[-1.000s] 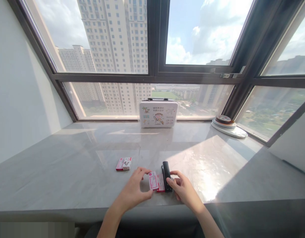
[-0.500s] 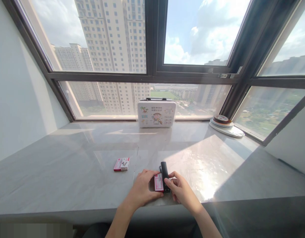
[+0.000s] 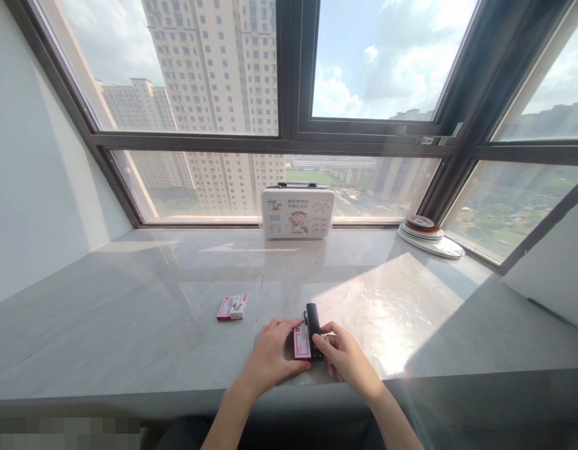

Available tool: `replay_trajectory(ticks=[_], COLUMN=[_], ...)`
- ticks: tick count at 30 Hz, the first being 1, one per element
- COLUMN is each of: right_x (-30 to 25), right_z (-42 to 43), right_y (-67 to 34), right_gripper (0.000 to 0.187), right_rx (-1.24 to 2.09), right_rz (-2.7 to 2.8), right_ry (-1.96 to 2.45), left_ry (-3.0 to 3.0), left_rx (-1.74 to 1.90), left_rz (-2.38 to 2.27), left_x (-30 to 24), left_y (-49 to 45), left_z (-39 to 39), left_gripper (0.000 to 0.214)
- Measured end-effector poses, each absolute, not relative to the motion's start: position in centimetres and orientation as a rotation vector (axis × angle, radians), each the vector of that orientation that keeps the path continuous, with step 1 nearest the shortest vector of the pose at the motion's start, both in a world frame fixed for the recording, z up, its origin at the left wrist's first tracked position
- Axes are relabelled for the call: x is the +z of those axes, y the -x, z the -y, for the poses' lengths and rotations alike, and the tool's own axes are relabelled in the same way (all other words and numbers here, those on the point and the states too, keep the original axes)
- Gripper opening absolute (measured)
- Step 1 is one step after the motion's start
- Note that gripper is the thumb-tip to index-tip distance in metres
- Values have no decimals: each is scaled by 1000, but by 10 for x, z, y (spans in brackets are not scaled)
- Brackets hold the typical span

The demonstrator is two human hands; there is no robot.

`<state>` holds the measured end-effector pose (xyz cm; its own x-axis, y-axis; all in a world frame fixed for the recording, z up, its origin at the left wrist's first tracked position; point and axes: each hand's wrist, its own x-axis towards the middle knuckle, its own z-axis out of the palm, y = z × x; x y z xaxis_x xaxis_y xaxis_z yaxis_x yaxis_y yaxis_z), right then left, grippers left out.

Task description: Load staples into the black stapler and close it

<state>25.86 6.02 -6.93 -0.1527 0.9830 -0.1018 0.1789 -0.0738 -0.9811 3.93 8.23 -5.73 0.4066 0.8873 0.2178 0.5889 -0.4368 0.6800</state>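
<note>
My left hand (image 3: pixel 274 351) is closed around a small pink-and-white staple box (image 3: pixel 302 342), with the thumb at its near end and a finger at its far end. Directly right of the box, side by side with it, a black stapler (image 3: pixel 313 325) points away from me. My right hand (image 3: pixel 340 351) grips the stapler from the right, its thumb on top and the other fingers bent at the side. Farther left on the ledge lies a second group of pink-and-white boxes (image 3: pixel 232 307), one showing a stapler-like picture.
A white case (image 3: pixel 298 214) with cartoon prints stands against the window. Stacked plates (image 3: pixel 423 236) sit in the right corner. Sunlight glares on the grey marbled ledge (image 3: pixel 129 325), whose front edge runs just below my hands.
The whole view has shifted very slightly. My hands, the staple box and the stapler keep the same arrangement.
</note>
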Motion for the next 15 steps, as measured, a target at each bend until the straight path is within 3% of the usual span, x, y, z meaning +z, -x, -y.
replay_trajectory(ticks=[2,4,8,9,12,15], right_x=[-70,-71,-69,-68,-68,-71], right_z=[-61,-62,-62,-62,-61,-61], right_y=[-259,-259,-259,-259,-259,-260], right_gripper=[53,53,56,56,57,58], right_rx=[1302,1295,1311,1313,1313,1326], right_rz=[1406,1366,1260,1245,1238,1246], right_ry=[1338,1342,1360,1371,1377,1364], left_ry=[-2147,-2129,-2013,-1957,-1837,-2017], left_rx=[807,883,1188,1278,1342,1046], left_rz=[-1225,-1194,-1387,-1501,-1845,-1898], left_x=[-52,-44,-33,-33,-41,-57], left_y=[-40,-35,4,20,70,106], left_z=[-77,-72,-79,-85,-109,-126], left_gripper=[96,87,24,21,29,43])
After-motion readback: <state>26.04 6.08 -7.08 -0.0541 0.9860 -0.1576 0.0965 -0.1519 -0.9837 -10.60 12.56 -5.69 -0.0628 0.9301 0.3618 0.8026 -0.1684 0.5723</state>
